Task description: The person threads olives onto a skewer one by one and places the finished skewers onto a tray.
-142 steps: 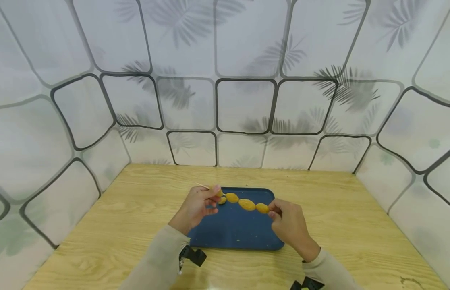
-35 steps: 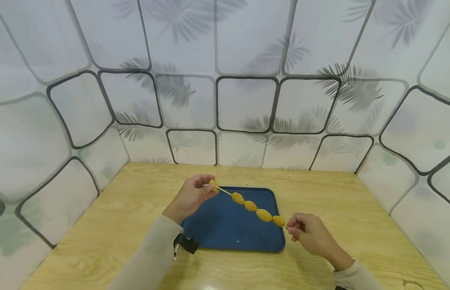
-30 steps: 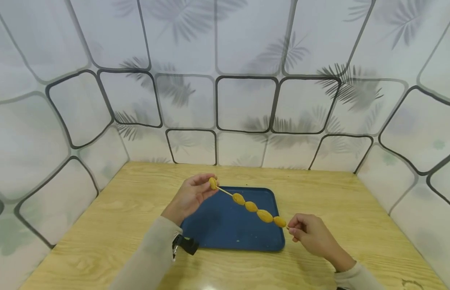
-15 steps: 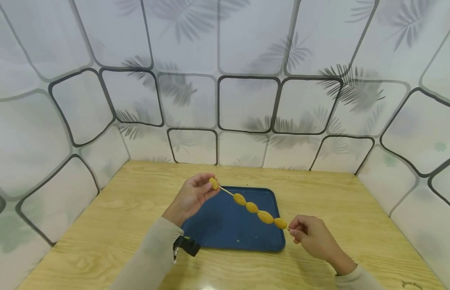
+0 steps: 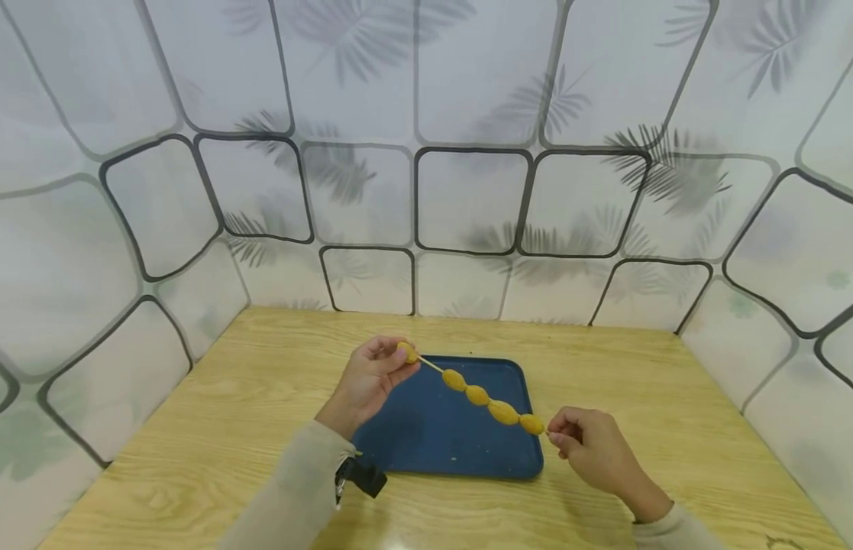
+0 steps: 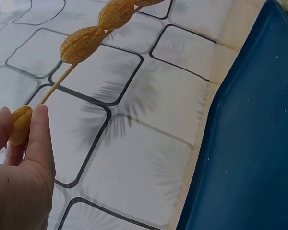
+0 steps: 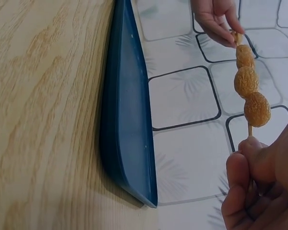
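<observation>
My left hand [image 5: 371, 376] pinches a wrinkled golden oval piece [image 6: 20, 125], like dried fruit, between thumb and fingers. The piece sits at the upper end of a thin wooden skewer [image 5: 430, 363]; whether it is pierced cannot be seen. Several similar pieces [image 5: 504, 412] are threaded close together toward the skewer's lower end, with a bare stretch of stick above them. My right hand [image 5: 591, 451] grips that lower end, thumb against curled fingers, just beyond the last piece. Held aslant, the skewer hangs above a dark blue tray [image 5: 440, 447].
The tray bears small crumbs and lies on a wood-grain table [image 5: 261, 412]. A pale patterned backdrop [image 5: 467, 198] rises behind the table and on both sides. A black device [image 5: 364, 477] is strapped to the left wrist.
Since the oldest frame, the piece on the tray is gone and the left hand holds one at the skewer's tip. The right hand moved right and nearer. Lately both hands are almost still.
</observation>
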The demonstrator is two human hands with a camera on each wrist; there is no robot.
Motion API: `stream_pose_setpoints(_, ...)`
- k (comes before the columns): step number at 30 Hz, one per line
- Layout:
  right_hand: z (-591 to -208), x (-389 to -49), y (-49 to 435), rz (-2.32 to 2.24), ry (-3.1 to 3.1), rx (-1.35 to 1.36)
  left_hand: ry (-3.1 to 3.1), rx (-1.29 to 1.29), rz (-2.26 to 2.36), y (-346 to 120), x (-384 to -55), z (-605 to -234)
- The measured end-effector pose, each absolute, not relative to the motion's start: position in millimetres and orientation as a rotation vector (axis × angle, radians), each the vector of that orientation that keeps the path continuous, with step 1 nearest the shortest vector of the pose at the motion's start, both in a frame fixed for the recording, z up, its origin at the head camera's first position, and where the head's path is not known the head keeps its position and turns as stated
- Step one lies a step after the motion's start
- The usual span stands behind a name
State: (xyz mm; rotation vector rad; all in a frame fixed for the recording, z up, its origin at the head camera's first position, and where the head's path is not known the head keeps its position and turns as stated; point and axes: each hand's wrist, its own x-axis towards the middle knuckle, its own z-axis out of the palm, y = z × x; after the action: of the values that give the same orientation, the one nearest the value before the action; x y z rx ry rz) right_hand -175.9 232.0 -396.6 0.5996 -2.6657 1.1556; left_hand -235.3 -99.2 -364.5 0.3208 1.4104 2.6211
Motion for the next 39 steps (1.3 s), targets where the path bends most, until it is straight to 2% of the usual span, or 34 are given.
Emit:
stream_pose_setpoints(10, -397, -178, 221, 1.168, -2.651, 0.630, 1.492, 0.185, 2.599, -95, -235, -367)
stream_pose_setpoints(39, -388, -179, 222, 1.043, -2.668, 0.640, 1.656, 0.551, 2.225, -116, -228, -350)
